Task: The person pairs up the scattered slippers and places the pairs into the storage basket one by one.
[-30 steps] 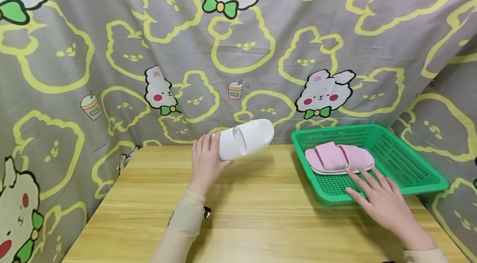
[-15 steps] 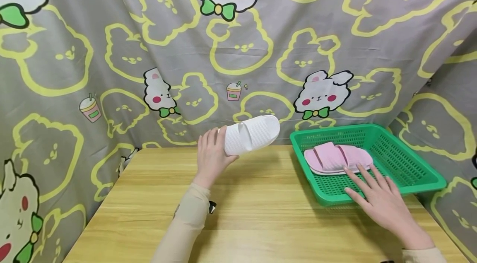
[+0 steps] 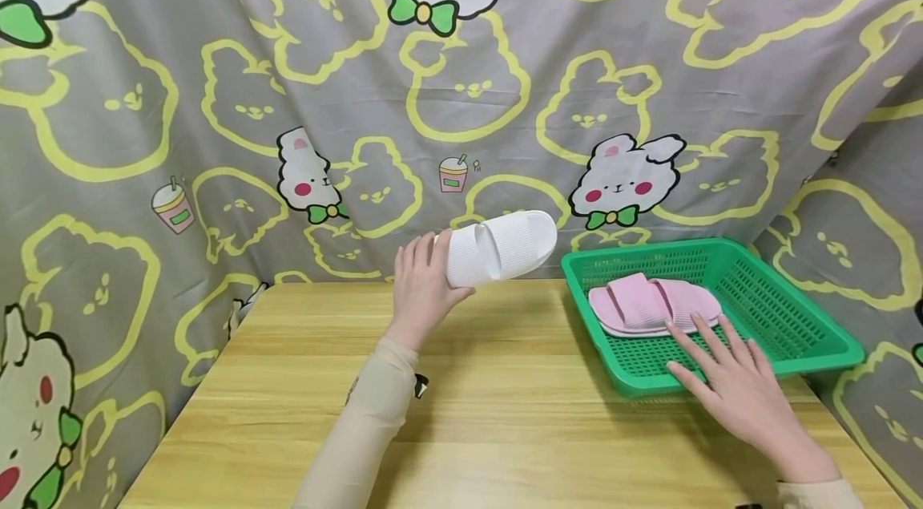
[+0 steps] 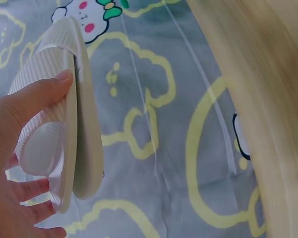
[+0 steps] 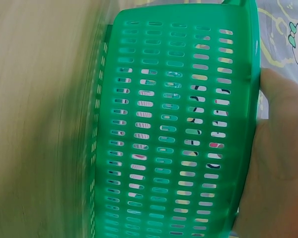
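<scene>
My left hand [image 3: 425, 284] grips a pair of white slippers [image 3: 517, 246] above the back of the table. In the left wrist view the thumb of the left hand [image 4: 10, 119] presses on the ribbed face of the white slippers [image 4: 92, 144], with fingertips showing behind; their two soles lie layered together. On the right stands a green plastic basket [image 3: 829, 361] with pink slippers [image 3: 642, 302] inside at its left. My right hand [image 3: 746, 397] reaches over the basket's near rim, fingers straight and spread, fingertips overlapping the pink slippers' front edge. The right wrist view shows this hand [image 5: 278, 153] at the basket's rim [image 5: 255, 54].
The wooden table [image 3: 476, 429] carries the basket at its right side. A grey curtain [image 3: 346, 76] printed with cartoon animals hangs behind the table and along both sides. The basket's slotted wall [image 5: 107, 148] rises close beside the tabletop in the right wrist view.
My left hand has carried the white slippers to the right and slightly up, closer to the basket. My right hand, the basket and the pink slippers have stayed in place.
</scene>
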Available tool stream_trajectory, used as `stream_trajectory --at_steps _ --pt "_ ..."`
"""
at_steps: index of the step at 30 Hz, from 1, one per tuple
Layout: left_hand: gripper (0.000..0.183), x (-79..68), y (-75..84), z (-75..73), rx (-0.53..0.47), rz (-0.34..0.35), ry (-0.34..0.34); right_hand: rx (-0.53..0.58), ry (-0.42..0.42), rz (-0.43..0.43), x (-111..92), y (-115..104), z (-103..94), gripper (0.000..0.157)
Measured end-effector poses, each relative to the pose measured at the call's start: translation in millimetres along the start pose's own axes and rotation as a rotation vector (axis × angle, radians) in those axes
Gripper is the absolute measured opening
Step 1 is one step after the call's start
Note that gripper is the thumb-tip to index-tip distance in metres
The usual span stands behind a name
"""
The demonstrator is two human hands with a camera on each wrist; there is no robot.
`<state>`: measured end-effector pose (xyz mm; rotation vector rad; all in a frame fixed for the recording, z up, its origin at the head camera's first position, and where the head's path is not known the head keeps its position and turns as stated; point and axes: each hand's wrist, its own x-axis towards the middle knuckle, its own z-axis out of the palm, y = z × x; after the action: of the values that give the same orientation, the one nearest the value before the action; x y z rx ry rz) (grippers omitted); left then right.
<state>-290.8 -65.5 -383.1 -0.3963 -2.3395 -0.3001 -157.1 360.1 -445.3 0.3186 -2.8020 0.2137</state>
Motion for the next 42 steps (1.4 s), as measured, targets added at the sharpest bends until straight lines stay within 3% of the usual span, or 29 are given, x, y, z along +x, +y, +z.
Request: stream_trajectory --at_steps 14,29,34,42 --pt "0.102 10.2 12.2 3.6 -0.021 0.007 0.011 0.070 0.031 0.060 5.2 -18.8 6.8 0.069" --pt "0.101 21.5 22.6 6.1 -0.024 0.014 -0.022 0.107 0.086 -0.069 6.1 -32.7 13.1 0.071" --pt "0.102 26.7 30.4 8.8 -0.024 0.033 -0.009 0.096 0.058 -0.077 4.9 -31.3 9.2 0.071" --pt "0.103 34.6 43.4 11.8 -0.023 0.038 -0.031 0.100 -0.068 -0.030 0.4 -29.6 -1.0 0.070"
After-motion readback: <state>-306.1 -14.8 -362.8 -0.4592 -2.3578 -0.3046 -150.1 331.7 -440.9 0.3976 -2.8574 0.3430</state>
